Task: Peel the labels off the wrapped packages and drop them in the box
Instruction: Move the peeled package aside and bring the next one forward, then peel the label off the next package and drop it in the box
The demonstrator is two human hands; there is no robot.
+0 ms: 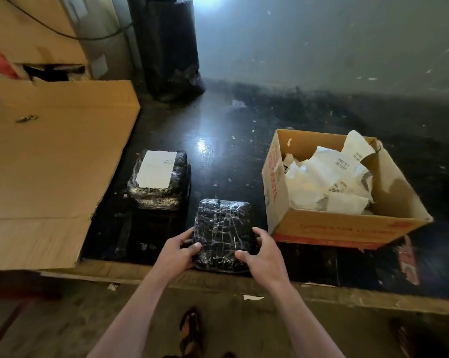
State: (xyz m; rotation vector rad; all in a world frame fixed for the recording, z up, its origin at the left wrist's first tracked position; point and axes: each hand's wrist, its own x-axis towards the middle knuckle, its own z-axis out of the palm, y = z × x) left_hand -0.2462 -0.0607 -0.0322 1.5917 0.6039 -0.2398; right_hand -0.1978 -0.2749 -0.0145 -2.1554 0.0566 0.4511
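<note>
Item: bare wrapped package, left of label box; my left hand and right hand grasp it. Risk: slick film slipping.

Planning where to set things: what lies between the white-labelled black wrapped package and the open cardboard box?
In the head view, only bare dark floor separates the labelled package from the box.

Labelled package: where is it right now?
In the head view, the labelled package sits on the dark surface left of centre, beside the flattened cardboard and behind-left of the bare package that both hands grip.
</note>
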